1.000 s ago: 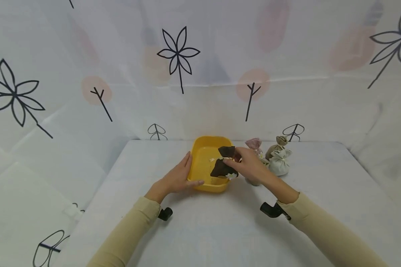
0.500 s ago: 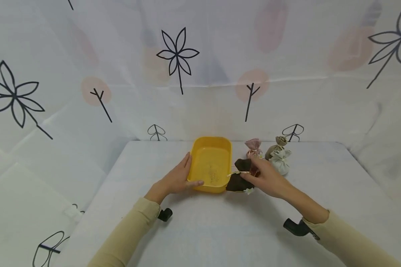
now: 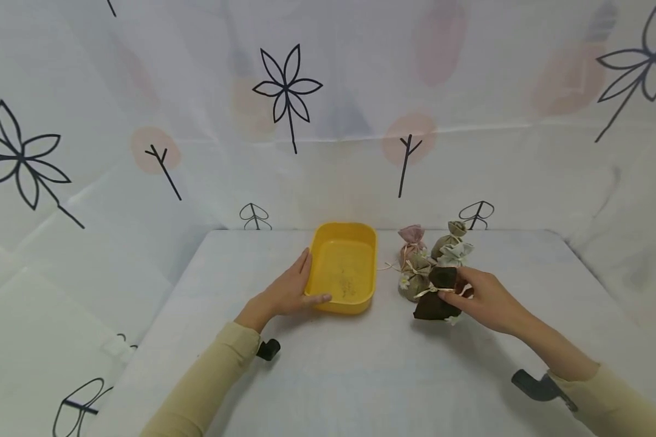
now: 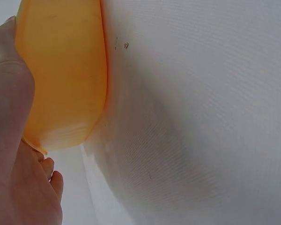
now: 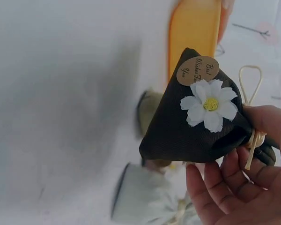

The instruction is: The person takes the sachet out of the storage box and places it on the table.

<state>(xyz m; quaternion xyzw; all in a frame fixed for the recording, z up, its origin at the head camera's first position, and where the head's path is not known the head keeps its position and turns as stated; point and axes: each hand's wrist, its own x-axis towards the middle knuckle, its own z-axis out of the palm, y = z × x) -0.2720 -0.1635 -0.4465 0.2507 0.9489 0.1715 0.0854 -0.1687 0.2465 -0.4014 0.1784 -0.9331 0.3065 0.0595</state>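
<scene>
My right hand (image 3: pixel 494 300) pinches a dark brown drawstring pouch (image 3: pixel 436 305) by its tied neck, above the table, right of the tray. In the right wrist view the dark pouch (image 5: pixel 192 126) shows a white fabric flower, a round paper tag and a cream cord. My left hand (image 3: pixel 287 288) holds the near left corner of a yellow plastic tray (image 3: pixel 313 267), its thumb at the front rim and its fingers along the left wall. Only dark specks show on the tray's floor. In the left wrist view the tray's outer wall (image 4: pixel 65 75) lies against the hand.
Beside the held pouch stand a beige pouch (image 3: pixel 413 276) with a white flower, a pink pouch (image 3: pixel 412 243), a tan pouch (image 3: pixel 447 243) and a pale mint pouch (image 3: pixel 455 254). A white cloth covers the table (image 3: pixel 328 370). Behind it hangs a patterned curtain (image 3: pixel 339 176).
My right hand has carried the dark pouch from above the tray rightward, to the front of the other pouches. The left hand has stayed at the tray, which has not visibly moved.
</scene>
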